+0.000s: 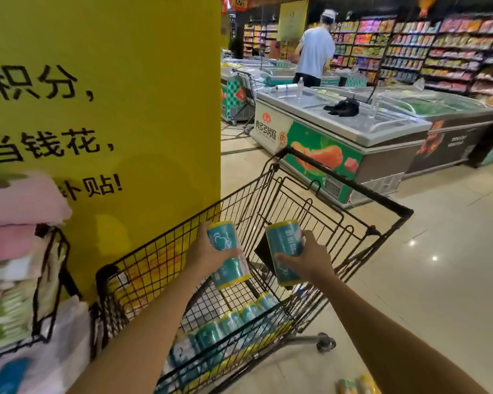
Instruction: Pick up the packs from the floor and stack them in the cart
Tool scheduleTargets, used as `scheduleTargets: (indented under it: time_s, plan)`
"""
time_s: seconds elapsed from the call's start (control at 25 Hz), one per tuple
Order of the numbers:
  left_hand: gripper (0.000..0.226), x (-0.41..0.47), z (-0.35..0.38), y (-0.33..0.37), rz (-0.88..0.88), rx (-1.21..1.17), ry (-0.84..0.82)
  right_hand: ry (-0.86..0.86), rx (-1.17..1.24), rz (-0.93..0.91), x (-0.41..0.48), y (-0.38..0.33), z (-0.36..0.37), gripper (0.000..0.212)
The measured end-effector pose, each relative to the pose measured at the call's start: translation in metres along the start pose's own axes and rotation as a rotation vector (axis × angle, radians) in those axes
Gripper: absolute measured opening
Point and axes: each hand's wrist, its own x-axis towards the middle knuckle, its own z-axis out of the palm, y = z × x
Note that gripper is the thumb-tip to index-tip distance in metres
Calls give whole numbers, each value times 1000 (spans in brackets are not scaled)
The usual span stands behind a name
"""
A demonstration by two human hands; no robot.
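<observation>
Bare left hand and right hand on slender bare forearms.

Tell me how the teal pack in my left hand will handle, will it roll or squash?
Probably light: the left hand holds the pack alone. Its plastic wrap looks glossy, so maybe slippery. Being round, it may roll in the cart unless butted against the row of packs.
</observation>
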Motion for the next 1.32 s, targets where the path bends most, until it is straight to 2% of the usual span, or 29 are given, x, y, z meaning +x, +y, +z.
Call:
scheduleTargets:
  time_s: [0.16, 0.4, 0.52, 0.72, 0.92, 1.12, 1.32]
  plan:
    - [94, 49, 32, -35, -140, 18, -17, -132, -80, 4, 74, 21, 34, 69]
    - [102, 105, 101, -93, -414, -27, -71, -458, -233, 64, 170, 84, 94, 72]
    - [89, 110, 136, -119, -554, -39, -93, -620, -306, 118, 194, 119, 118, 73]
    - [95, 98, 186, -158, -714, -44, -130, -786, -327, 270, 202, 160, 145, 67]
    - [108, 94, 231, -182, -797, -92, -172, -809, -395, 358, 198, 193, 166, 70]
    - [96, 98, 253, -183, -798, -19, -234, -749, -361, 457, 203, 210, 175, 71]
    - [90, 98, 271, -181, -783, 0, -204, -689, -353, 476, 206, 218, 174, 74]
